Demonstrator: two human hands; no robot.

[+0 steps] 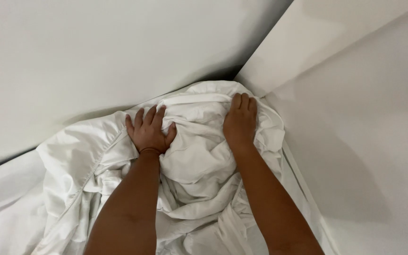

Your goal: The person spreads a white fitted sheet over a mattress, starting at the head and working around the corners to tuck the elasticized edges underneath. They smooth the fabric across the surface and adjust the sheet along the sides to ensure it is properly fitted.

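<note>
1. both hands press down on a bunched white sheet (199, 156) piled into the corner where two white walls meet
2. left hand (149, 132) lies flat with fingers spread wide, palm on the fabric, thumb splayed toward the middle fold; it grips nothing, just pushes
3. right hand (240, 123) has fingers together and curled slightly over the top of the heap, fingertips dug into a fold near the corner; looks like a loose hold on cloth, but whether it really pinches the fabric cannot be told from this view
4. sheet sits crumpled between the two forearms, hemmed edge (88, 174) trailing down to the left, more folds running toward the bottom of the frame
5. left wall (72, 56) and right wall (355, 141) close in tightly, dark gap (246, 66) at the seam just behind the heap
6. risk: the open left palm has no grip, so the fabric could slide out sideways under the push
7. risk: loose folds could slip into the dark gap behind the heap and snag there
8. risk: uneven pressure from the two hands could leave the heap lopsided, with the trailing hem pulling free on the left
</note>
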